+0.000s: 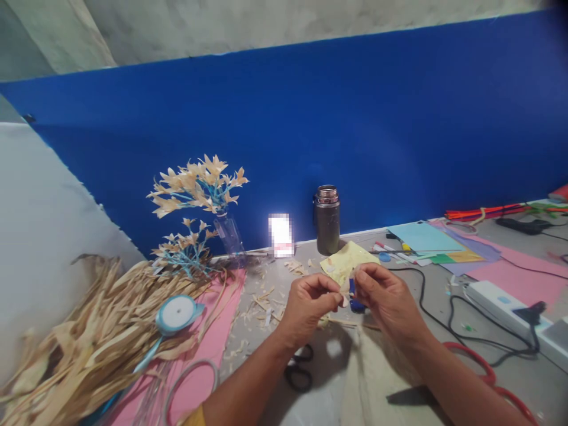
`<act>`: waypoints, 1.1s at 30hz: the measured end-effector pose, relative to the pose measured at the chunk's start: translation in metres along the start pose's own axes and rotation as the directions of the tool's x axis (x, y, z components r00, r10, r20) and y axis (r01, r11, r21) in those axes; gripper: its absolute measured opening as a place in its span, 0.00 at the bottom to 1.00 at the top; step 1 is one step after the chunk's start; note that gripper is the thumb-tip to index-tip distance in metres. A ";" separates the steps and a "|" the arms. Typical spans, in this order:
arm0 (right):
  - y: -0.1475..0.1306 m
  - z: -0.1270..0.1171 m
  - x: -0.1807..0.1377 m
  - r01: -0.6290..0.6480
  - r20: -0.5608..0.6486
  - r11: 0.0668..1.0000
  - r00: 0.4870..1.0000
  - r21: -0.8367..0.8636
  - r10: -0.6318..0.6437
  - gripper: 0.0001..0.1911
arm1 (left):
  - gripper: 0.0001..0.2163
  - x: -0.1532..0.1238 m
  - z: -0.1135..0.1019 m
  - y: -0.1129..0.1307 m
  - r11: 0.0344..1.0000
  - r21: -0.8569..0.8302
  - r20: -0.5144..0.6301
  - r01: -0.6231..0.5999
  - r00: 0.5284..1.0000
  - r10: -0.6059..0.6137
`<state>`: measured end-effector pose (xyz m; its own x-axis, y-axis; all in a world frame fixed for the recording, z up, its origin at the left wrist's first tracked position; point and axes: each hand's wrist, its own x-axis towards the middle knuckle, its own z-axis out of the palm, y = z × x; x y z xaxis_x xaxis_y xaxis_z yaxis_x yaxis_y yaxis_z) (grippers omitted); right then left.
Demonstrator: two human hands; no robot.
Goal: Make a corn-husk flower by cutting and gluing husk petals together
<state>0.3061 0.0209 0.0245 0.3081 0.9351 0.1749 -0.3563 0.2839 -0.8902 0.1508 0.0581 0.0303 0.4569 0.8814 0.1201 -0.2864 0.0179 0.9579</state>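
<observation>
Left hand (313, 302) pinches one small pale piece (345, 301) beside the right hand (386, 293), whose hold is unclear; one flask (328, 229) and two scissors (409, 396) share the tabletop (317, 405).

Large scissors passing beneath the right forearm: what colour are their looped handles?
The looped handles are red, seen best in the head view.

Blue panel (284, 130), grey wall (266, 26) above

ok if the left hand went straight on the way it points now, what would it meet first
Probably the right hand, which faces the left hand across a small gap. The blue object shows near that gap too, but seems lower; depth is unclear.
</observation>
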 end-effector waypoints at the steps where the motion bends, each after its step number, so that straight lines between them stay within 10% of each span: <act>1: 0.000 0.000 0.000 0.007 -0.002 1.000 1.000 -0.007 -0.007 0.19 | 0.08 0.000 -0.001 0.000 1.000 0.006 0.006 0.000 1.000 0.000; 7: -0.003 -0.002 -0.002 0.115 -0.047 0.992 0.992 0.047 -0.113 0.15 | 0.10 0.001 0.000 0.001 1.000 -0.020 0.111 0.020 0.994 -0.018; 16: 0.006 0.000 -0.008 -0.001 -0.001 1.000 1.000 -0.010 0.001 0.15 | 0.16 0.001 0.004 -0.006 0.942 -0.314 -0.038 0.122 0.989 -0.141; 26: -0.010 0.000 -0.003 0.030 -0.084 0.998 0.996 0.054 -0.025 0.16 | 0.02 0.000 0.003 0.002 0.972 0.210 -0.002 -0.102 0.994 0.105; 33: -0.004 -0.010 -0.009 0.167 0.016 0.983 0.986 -0.070 -0.167 0.08 | 0.01 -0.005 0.006 0.005 0.949 0.310 0.059 -0.056 0.997 0.039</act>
<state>0.3140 0.0090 0.0222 0.3490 0.8781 0.3275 -0.2367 0.4207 -0.8758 0.1522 0.0504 0.0365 0.4944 0.8519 0.1730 -0.0362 -0.1787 0.9832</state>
